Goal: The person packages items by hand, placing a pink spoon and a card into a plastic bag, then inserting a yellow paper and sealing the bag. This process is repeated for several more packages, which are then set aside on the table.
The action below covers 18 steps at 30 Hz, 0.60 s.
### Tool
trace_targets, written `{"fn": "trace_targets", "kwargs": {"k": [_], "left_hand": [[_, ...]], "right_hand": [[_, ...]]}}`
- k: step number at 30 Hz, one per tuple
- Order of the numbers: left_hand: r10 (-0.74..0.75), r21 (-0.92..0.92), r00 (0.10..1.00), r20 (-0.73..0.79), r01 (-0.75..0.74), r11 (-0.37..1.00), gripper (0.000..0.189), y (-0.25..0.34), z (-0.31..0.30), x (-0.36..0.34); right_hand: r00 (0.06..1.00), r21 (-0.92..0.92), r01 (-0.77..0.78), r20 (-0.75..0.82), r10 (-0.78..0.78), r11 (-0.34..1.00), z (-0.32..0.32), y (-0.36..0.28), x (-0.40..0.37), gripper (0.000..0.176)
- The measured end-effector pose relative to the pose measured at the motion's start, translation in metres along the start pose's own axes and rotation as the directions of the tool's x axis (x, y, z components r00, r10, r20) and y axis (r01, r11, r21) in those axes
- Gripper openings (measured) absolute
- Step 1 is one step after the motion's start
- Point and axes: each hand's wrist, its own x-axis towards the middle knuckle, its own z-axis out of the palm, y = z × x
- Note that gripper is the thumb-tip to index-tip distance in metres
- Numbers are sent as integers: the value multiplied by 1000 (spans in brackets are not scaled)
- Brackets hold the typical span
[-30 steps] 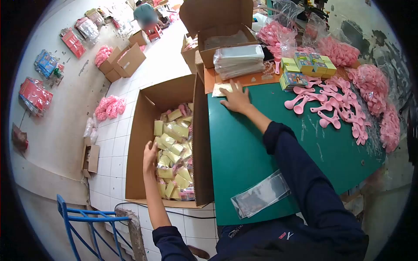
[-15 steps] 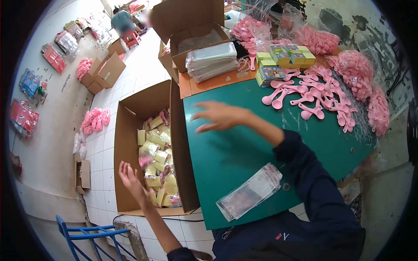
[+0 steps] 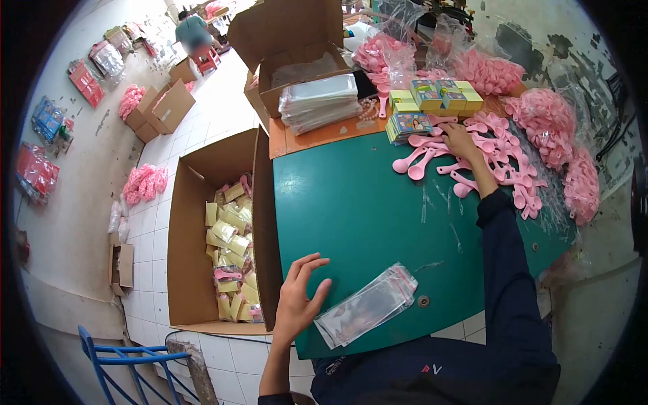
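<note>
My left hand (image 3: 302, 297) is held over the front left edge of the green table, fingers apart and holding nothing. Just right of it lies a small pile of clear plastic bags (image 3: 368, 307). At the back right, my right hand (image 3: 462, 143) reaches down among pink measuring spoons (image 3: 420, 165), beside a stack of printed cards (image 3: 409, 126). Its fingertips are too small and partly hidden to show whether they grip a spoon or a card.
Left of the table (image 3: 324, 223) stands a deep cardboard box (image 3: 185, 270) with packed yellow-card bags inside. A stack of clear bags (image 3: 320, 101) sits by an open carton (image 3: 297, 50). Pink bundles (image 3: 540, 121) line the right wall. A person (image 3: 194, 34) sits far back.
My right hand has moved from the table's left side to the spoons at the back right. My left hand has come from over the box to beside the clear bags. A falling pink item now lies settled.
</note>
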Motion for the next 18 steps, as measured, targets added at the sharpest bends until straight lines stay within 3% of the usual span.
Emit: {"fn": "trace_targets", "kwargs": {"k": [3,4,7,11,12,15,18], "left_hand": [[-17,-6,1000,6,17,1000,31,0,0,0],[-36,-11,999,-1,36,999,32,-3,0,-1],[-73,-22,997,-2,73,997,32,-8,3,-3],[5,44,997,71,-8,999,33,5,14,2],[16,28,996,93,-18,999,33,10,16,1],[-17,36,992,125,13,999,33,17,14,-7],[-91,39,988,121,87,995,34,8,10,-17]], "right_hand": [[990,-26,132,44,-131,991,-5,2,-17,36],[988,-30,112,112,-108,993,-11,1,-20,35],[996,45,-18,87,14,999,-30,-8,-14,40],[999,138,43,11,-45,989,5,4,19,38],[994,75,99,-61,-95,992,11,1,17,35],[999,17,-44,-28,44,999,16,-2,12,36],[996,41,77,34,-78,996,-6,-7,-3,32]]}}
